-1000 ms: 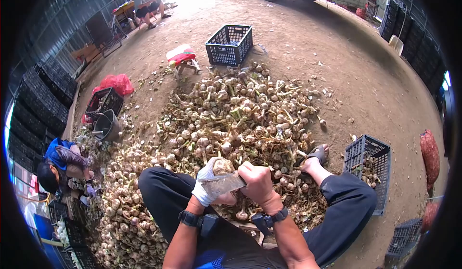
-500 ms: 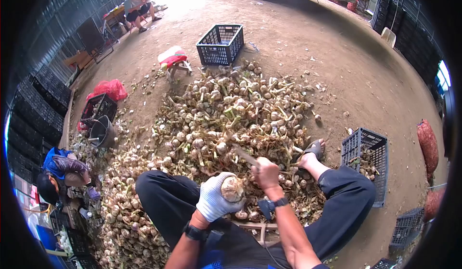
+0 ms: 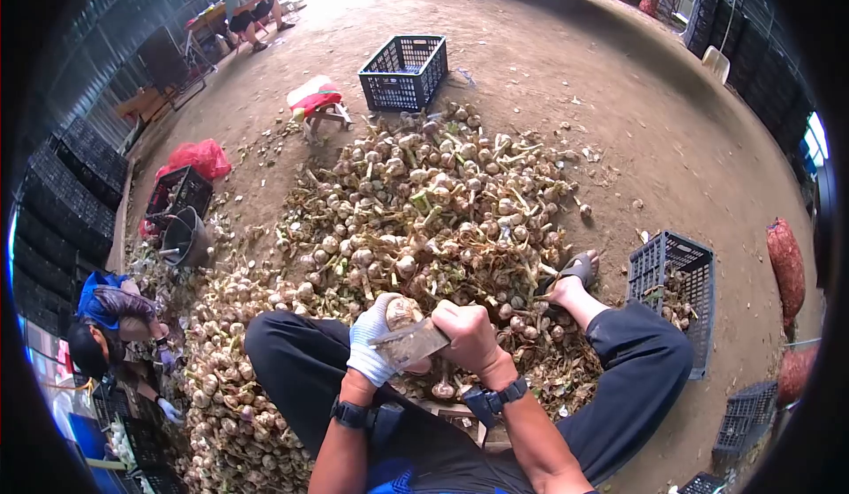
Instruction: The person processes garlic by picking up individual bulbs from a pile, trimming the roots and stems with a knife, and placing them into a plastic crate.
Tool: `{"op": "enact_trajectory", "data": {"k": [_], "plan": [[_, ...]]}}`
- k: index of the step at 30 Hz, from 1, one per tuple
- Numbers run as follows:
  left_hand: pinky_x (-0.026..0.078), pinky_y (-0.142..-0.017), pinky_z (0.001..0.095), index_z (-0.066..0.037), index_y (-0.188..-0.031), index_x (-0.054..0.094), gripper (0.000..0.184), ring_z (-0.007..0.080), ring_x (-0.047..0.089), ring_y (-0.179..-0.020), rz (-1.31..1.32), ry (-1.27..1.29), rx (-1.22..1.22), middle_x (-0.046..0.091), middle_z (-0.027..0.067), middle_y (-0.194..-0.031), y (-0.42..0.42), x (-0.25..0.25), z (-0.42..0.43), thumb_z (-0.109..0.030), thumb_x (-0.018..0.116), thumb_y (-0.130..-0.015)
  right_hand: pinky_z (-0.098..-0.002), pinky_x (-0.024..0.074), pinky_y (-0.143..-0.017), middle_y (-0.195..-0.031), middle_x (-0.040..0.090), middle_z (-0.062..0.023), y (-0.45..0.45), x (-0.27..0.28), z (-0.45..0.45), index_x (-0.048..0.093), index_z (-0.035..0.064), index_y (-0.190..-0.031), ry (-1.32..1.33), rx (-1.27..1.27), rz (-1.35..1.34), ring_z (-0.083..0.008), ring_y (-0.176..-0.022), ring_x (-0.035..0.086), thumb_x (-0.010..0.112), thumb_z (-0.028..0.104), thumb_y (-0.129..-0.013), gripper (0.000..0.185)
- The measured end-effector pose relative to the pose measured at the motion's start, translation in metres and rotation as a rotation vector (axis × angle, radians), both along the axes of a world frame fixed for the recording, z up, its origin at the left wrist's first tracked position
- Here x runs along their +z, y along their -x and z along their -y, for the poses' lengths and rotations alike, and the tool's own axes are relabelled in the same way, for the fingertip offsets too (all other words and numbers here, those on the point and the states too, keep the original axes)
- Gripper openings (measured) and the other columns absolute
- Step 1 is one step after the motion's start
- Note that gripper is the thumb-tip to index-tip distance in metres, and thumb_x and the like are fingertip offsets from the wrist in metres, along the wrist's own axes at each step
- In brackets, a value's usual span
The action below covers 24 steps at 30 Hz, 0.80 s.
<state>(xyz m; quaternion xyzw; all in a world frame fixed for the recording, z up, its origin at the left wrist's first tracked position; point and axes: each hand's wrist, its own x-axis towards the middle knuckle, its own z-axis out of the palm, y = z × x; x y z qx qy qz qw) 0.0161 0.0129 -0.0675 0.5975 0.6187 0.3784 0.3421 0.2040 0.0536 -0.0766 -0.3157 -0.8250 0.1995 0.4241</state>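
My left hand, in a white knitted glove, is closed around a garlic bulb. My bare right hand grips a knife, its handle hidden in the fist. The wide, dirt-smeared knife blade points left across the near side of the bulb and hides part of it and of the glove. Whether the edge touches the bulb I cannot tell. Beyond both hands spreads a heap of garlic with stalks. By my left leg lies a pile of garlic bulbs, mostly without long stalks.
A black crate stands beyond the heap, near a small stool with a red and white bag. Another crate beside my right foot contains scraps. At left a co-worker bends near a bucket. Another person sits farther back.
My right hand has moved left, bringing the knife from beyond the hands to across the bulb. My left hand has risen slightly and turned. The co-worker's gloved hand at left has reached lower.
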Motion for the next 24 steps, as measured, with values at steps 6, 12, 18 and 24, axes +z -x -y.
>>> {"op": "enact_trajectory", "data": {"k": [6,12,18,24], "plan": [[0.056,-0.076,0.0291,-0.008,-0.115,0.056,0.051,0.0136,0.066,-0.085,-0.132,-0.087,-0.047,0.069,0.0044,-0.093,-0.002,0.013,0.008,-0.012,0.083,-0.071,-0.0395,0.0466,-0.053,-0.071,0.054,-0.0116,0.003,-0.005,0.005,0.054,0.0062,-0.075,-0.007,-0.032,-0.005,-0.0332,-0.061,0.059,0.07,0.015,-0.07,0.018],[0.056,-0.076,0.0299,-0.007,-0.108,0.058,0.048,0.0177,0.069,-0.082,-0.202,-0.114,-0.061,0.07,0.0064,-0.092,-0.011,0.017,0.009,-0.022,0.083,-0.069,-0.0402,0.0485,-0.055,-0.073,0.057,-0.012,0.004,-0.007,0.006,0.055,0.0064,-0.076,0.03,-0.101,-0.037,-0.0338,-0.065,0.061,0.064,0.013,-0.072,0.012],[0.058,-0.071,0.0366,-0.011,-0.104,0.062,0.055,0.0291,0.071,-0.076,-0.134,-0.215,-0.028,0.071,0.0107,-0.086,-0.022,0.029,0.018,-0.033,0.088,-0.061,-0.0442,0.0489,-0.057,-0.071,0.061,-0.0177,-0.011,-0.103,-0.006,0.059,0.0058,-0.073,0.174,-0.433,0.142,-0.0378,-0.066,0.062,0.061,0.034,-0.089,0.032],[0.058,-0.073,0.0358,-0.008,-0.111,0.059,0.059,0.0265,0.072,-0.079,-0.103,-0.193,0.074,0.071,0.0103,-0.088,-0.027,0.023,0.008,-0.028,0.09,-0.065,-0.0448,0.0453,-0.057,-0.069,0.057,-0.018,-0.013,-0.096,-0.006,0.057,0.0048,-0.071,0.438,-0.515,-0.168,-0.0405,-0.065,0.058,0.066,0.014,-0.079,0.016]]}}
